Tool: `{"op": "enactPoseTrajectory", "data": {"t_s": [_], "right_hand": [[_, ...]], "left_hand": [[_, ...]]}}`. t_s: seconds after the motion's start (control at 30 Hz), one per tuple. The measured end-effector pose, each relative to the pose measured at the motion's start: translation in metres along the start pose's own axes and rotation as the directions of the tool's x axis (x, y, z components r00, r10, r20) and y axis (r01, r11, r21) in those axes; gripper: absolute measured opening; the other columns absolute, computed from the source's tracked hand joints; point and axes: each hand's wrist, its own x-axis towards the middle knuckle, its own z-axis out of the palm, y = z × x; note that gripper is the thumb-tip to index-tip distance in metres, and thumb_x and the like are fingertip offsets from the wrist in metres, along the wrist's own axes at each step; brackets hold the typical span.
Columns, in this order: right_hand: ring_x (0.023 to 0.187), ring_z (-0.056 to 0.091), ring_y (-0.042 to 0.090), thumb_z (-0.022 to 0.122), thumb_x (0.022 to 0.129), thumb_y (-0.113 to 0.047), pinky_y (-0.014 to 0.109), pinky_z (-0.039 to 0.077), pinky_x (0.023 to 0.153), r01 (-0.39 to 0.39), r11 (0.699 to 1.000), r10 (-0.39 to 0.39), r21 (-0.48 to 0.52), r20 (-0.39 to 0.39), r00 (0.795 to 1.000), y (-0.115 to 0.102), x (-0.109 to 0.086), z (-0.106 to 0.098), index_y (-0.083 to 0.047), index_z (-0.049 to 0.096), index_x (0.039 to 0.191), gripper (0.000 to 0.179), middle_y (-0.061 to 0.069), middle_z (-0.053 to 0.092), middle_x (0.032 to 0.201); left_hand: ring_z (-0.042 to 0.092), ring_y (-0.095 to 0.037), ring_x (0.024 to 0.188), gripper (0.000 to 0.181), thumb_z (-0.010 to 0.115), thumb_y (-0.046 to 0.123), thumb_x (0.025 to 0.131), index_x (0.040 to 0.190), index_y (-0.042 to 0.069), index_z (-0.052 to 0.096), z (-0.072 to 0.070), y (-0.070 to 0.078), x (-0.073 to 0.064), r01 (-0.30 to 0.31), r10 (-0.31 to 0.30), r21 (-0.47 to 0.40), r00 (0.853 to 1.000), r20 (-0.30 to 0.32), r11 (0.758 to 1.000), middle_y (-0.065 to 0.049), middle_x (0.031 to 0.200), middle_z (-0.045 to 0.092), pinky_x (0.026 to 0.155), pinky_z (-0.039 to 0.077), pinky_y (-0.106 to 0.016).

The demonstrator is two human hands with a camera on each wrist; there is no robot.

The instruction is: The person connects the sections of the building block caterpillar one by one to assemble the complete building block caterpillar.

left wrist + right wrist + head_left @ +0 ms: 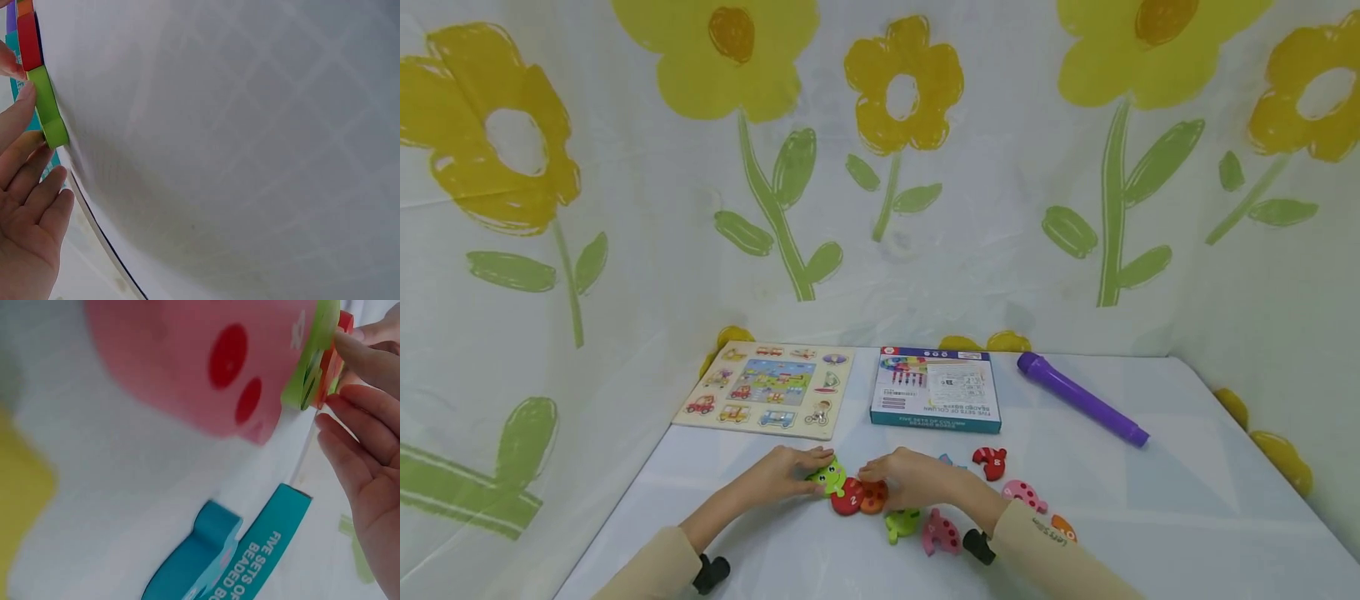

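My left hand point(782, 475) pinches a green caterpillar-head puzzle piece point(830, 478) with a smiling face between thumb and fingers. A red piece point(847, 498) marked 2 fits against it, and an orange spotted piece point(874, 497) follows on the right. Thumb and fingers of my right hand point(913, 475) grip the orange piece from its far and right sides. In the left wrist view the green piece point(47, 103) stands edge-on beside the red one point(29, 40). Near my right hand lie a green piece point(902, 525) and a pink spotted piece point(942, 533).
More loose pieces lie to the right: red point(991, 463), pink point(1024, 495), orange point(1063, 527) and blue point(200, 556), partly behind my right hand. Farther back are a wooden picture board point(775, 390), a flat boxed set point(936, 392) and a purple stick point(1082, 398). A flowered curtain point(985, 233) surrounds the table.
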Motion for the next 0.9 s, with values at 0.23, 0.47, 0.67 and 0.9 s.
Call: {"op": "enactPoseTrajectory", "data": {"t_s": [0.23,0.47,0.67,0.9], "right_hand": [[0.123,0.053,0.01,0.075,0.084,-0.012,0.019,0.047,0.095,-0.012,0.999,0.012,0.046,-0.005,1.0,0.002,-0.008,-0.001,-0.011,0.059,0.133,0.051,-0.003,0.057,0.135],[0.122,0.054,0.01,0.074,0.085,-0.011,0.019,0.046,0.095,0.012,0.999,-0.011,0.043,-0.016,1.0,0.004,-0.009,-0.001,-0.009,0.06,0.131,0.048,-0.002,0.058,0.134],[0.123,0.053,0.01,0.073,0.086,-0.01,0.019,0.046,0.096,0.016,0.998,-0.015,0.055,-0.013,1.0,0.005,-0.011,-0.002,-0.009,0.06,0.131,0.047,-0.003,0.058,0.133],[0.124,0.052,0.01,0.072,0.086,-0.011,0.022,0.046,0.098,0.015,0.998,-0.015,0.067,-0.002,1.0,0.005,-0.014,-0.001,-0.01,0.06,0.131,0.047,-0.004,0.058,0.133]], "left_hand": [[0.047,-0.028,0.13,0.051,0.072,0.032,0.085,0.129,0.007,0.062,-0.001,0.002,-0.002,-0.002,0.002,-0.003,1.0,0.0,1.0,-0.008,0.137,0.055,0.103,0.042,-0.044],[0.046,-0.029,0.131,0.052,0.07,0.031,0.087,0.13,0.004,0.06,0.001,0.002,0.0,-0.035,0.035,0.014,0.999,-0.003,0.999,-0.01,0.139,0.053,0.103,0.042,-0.044],[0.045,-0.029,0.131,0.052,0.07,0.031,0.088,0.131,0.005,0.059,0.001,0.004,-0.001,-0.022,0.022,0.017,1.0,-0.013,1.0,-0.009,0.138,0.053,0.103,0.042,-0.043],[0.044,-0.03,0.132,0.055,0.067,0.037,0.088,0.132,0.005,0.058,0.006,0.008,-0.002,0.01,-0.01,-0.017,0.999,-0.032,1.0,-0.009,0.139,0.053,0.105,0.039,-0.046]]}}
